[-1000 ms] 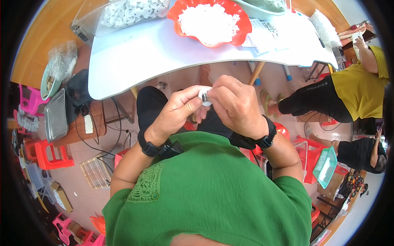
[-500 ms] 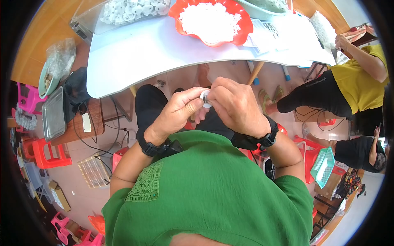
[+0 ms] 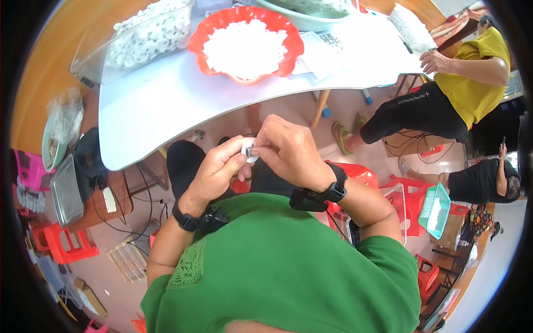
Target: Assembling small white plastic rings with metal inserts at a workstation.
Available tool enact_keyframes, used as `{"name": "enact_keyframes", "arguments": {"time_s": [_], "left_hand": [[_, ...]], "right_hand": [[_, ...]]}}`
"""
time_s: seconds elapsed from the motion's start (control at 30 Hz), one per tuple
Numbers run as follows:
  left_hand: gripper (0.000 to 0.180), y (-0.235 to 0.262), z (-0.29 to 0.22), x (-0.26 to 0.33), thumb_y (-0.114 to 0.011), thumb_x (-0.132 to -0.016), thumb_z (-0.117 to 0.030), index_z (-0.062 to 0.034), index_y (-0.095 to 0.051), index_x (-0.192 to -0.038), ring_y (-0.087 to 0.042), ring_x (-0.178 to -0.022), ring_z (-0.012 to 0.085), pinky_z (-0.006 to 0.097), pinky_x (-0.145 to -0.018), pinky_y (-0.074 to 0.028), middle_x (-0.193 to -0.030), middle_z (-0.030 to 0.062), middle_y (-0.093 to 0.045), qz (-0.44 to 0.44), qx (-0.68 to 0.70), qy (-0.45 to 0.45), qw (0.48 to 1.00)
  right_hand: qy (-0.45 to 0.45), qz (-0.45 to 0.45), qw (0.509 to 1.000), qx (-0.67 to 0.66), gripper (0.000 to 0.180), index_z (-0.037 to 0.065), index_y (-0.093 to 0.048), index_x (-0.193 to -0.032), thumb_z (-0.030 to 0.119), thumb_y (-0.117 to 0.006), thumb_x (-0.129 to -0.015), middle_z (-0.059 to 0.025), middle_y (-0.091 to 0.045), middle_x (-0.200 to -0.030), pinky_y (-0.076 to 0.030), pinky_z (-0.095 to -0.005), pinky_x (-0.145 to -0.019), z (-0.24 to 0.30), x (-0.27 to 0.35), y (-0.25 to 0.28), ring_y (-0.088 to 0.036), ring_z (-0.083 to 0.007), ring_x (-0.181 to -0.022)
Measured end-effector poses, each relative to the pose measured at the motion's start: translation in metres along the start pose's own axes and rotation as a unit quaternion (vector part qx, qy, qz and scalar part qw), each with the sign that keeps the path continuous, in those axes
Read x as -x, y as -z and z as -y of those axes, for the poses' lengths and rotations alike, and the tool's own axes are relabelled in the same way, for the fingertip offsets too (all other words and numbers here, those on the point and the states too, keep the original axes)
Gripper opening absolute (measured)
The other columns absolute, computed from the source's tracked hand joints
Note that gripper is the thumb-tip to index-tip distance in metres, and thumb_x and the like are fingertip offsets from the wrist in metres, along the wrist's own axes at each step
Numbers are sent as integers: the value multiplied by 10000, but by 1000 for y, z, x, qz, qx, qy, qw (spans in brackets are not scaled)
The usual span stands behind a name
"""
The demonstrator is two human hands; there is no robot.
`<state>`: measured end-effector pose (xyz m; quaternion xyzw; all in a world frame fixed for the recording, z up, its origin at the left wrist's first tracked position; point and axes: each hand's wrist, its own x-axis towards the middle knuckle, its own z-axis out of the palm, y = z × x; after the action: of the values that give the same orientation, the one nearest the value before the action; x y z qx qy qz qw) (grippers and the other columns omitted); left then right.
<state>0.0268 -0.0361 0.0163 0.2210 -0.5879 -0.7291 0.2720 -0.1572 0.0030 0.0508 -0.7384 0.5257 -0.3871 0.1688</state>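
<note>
Between my hands, just off the table's near edge, is a small white round plastic part with a dark slot in its middle. My left hand pinches its rim between thumb and fingers. Against its right side press the closed thumb and fingertips of my right hand; whatever they pinch is too small to make out. On the white table stands a red scalloped bowl heaped with small white pieces. Farther left, a clear plastic bin holds many white round parts.
A pale green basin and papers lie at the back of the table. On the right stands a person in a yellow top. Red stools and a teal basket are by my right arm; a brown side table with cables is at left.
The view has shifted, so the table and bowl sit differently in it. My hands keep the white part pinched between them, slightly turned. The person in yellow has lowered a hand.
</note>
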Motion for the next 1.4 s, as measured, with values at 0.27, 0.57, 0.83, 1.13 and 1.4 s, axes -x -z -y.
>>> {"name": "enact_keyframes", "arguments": {"time_s": [0.27, 0.57, 0.83, 1.13, 1.4], "left_hand": [[359, 7, -3, -20, -473, -969, -224, 40, -528, -1207, -564, -744, 85, 209, -633, -491, -864, 47, -563, 53, 16, 16, 998], [502, 16, 2, -47, -553, -932, -319, 101, -498, -1202, -640, -859, 232, 287, -678, -526, -998, 179, -622, 13, 130, 19, 991], [507, 19, 10, -55, -576, -919, -309, 101, -492, -1206, -643, -812, 228, 287, -657, -528, -978, 188, -626, 1, 142, 51, 989], [483, 11, 0, -56, -554, -935, -282, 80, -462, -1240, -634, -790, 203, 276, -646, -517, -972, 178, -620, -2, 165, 53, 985], [366, 7, 12, -40, -537, -947, -229, 30, -470, -1197, -625, -821, 162, 247, -681, -523, -997, 163, -612, 31, 252, 23, 967]], "right_hand": [[-167, 95, 964, -186, 121, 0, -622, -845, 85, -698, -804, 13, -597, -724, -439, -213, -569, -54, -31, 65, -529, -40, -664], [-177, -72, 951, 243, 101, 7, -672, -767, 67, -597, -735, -170, -655, -752, -497, -380, -669, -230, -64, 163, -630, -318, -720], [-216, -30, 944, 247, 103, 58, -697, -763, 93, -618, -708, -136, -664, -764, -501, -383, -684, -236, -67, 153, -632, -313, -760], [-160, -83, 949, 257, 104, 37, -663, -746, 48, -564, -717, -170, -643, -762, -491, -398, -675, -255, -56, 154, -618, -346, -746], [-25, -81, 994, 71, 99, -1, -594, -841, -61, -597, -763, -106, -581, -742, -457, -284, -579, -61, -30, 108, -578, -210, -636]]}}
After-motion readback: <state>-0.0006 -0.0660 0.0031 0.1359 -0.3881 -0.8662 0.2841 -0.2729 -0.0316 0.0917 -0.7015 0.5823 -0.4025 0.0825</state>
